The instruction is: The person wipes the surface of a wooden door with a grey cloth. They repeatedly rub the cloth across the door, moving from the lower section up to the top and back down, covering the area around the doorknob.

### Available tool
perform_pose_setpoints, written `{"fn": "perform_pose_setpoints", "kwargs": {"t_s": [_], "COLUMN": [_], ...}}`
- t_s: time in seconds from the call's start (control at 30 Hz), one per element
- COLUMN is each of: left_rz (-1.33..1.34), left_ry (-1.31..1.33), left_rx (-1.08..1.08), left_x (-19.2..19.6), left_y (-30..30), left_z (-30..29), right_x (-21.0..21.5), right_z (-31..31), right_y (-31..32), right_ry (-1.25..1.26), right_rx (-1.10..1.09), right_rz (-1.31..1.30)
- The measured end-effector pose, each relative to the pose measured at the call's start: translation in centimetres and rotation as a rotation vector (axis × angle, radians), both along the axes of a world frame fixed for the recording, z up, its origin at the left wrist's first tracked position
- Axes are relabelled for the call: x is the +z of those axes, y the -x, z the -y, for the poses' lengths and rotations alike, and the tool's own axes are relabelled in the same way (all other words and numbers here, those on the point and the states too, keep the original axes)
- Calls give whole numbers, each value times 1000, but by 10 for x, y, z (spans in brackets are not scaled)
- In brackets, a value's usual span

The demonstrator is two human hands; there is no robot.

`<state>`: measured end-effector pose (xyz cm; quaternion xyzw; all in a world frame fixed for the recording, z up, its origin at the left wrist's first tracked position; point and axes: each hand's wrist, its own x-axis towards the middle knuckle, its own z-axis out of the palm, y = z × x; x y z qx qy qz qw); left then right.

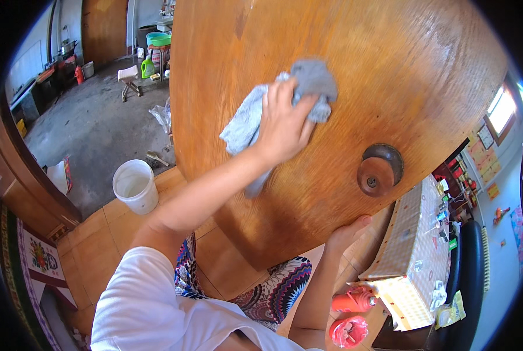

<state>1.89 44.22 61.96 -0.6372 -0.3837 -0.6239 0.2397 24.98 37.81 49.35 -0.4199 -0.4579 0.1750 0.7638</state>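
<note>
A wooden door with a round brown knob fills the middle of the head view. My left hand presses a grey-blue cloth against the door's face, fingers bunched over it. One darker fold of the cloth sticks out past the fingertips, slightly blurred. Below the knob, my right hand grips the door's edge; most of its fingers are hidden behind the wood.
A white bucket stands on the tiles at left. On the right are a cloth-covered table, a red bottle and a red tub. A small stool and a green jug stand in the room beyond.
</note>
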Motion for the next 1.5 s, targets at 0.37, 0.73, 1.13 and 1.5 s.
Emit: {"fn": "perform_pose_setpoints", "kwargs": {"t_s": [0.37, 0.73, 1.13, 1.5], "left_rz": [-143, -40, 9, -136], "left_ry": [0, 49, -48, -174], "left_rx": [-135, -74, 41, 112], "left_x": [-64, -48, 8, 48], "left_y": [2, -10, -10, 1], "left_z": [16, 37, 16, 13], "right_x": [1, -5, 9, 3], "right_z": [6, 7, -3, -3], "right_y": [0, 2, -2, -3], "right_ry": [-11, 25, 43, 26], "right_rx": [33, 18, 34, 28], "right_rz": [15, -7, 9, 5]}}
